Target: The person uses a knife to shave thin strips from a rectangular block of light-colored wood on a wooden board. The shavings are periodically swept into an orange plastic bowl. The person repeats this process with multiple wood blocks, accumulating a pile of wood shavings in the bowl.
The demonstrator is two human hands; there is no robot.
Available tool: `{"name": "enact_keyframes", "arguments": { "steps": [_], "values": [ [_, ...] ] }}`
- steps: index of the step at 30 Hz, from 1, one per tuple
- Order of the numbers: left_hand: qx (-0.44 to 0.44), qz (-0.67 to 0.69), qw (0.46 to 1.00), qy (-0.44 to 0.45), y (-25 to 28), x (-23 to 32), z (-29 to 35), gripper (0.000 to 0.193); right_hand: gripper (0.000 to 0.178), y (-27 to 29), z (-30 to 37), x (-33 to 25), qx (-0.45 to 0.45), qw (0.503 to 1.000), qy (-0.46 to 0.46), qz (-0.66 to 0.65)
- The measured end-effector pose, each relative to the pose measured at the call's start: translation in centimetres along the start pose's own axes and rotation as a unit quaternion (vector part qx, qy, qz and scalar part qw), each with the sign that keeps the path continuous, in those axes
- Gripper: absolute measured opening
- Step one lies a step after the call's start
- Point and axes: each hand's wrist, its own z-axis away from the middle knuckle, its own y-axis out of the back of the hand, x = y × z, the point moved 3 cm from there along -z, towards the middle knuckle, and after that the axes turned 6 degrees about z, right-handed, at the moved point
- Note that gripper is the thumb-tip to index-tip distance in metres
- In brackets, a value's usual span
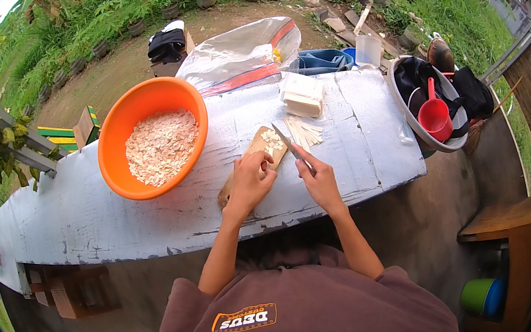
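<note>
My right hand (320, 184) is wrapped round the handle of a knife (284, 137), its blade pointing up and left over the right edge of a small wooden cutting board (226, 192). On the board, my left hand (250, 180) is closed with curled fingers; a pale bit shows at them, but what they hold is mostly hidden. Small chopped pale pieces (271, 140) lie at the board's far end. Just right of the blade are thin pale strips (305, 133), and behind them a stack of pale flat slabs (302, 95).
A large orange basin (115, 180) of chopped pale pieces (162, 146) stands left on the silvery-topped table (69, 214). Behind lies a clear plastic bag (239, 51). At the right edge, a grey tub (407, 109) holds a red dipper (434, 116) and dark cloth.
</note>
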Motion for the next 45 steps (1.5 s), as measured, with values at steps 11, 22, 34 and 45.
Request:
{"name": "enact_keyframes", "arguments": {
  "steps": [11,22,34,45],
  "values": [
    [0.047,-0.147,0.988,-0.012,2.4,-3.5,4.6,0.015,0.045,-2.7,0.8,-3.1,-0.146,0.976,0.066,0.146],
    [0.066,-0.172,0.983,-0.014,1.6,-3.8,4.5,0.021,0.047,-1.8,1.5,-1.9,-0.176,0.946,0.142,0.232],
    [0.021,-0.193,0.981,-0.013,1.7,-3.4,4.3,0.039,0.047,-1.1,0.4,-1.8,-0.146,0.917,0.151,0.34],
    [-0.007,-0.208,0.978,-0.019,1.7,-3.6,4.1,0.044,0.054,-2.0,-0.8,-1.0,-0.144,0.897,0.185,0.374]
  ]
}}
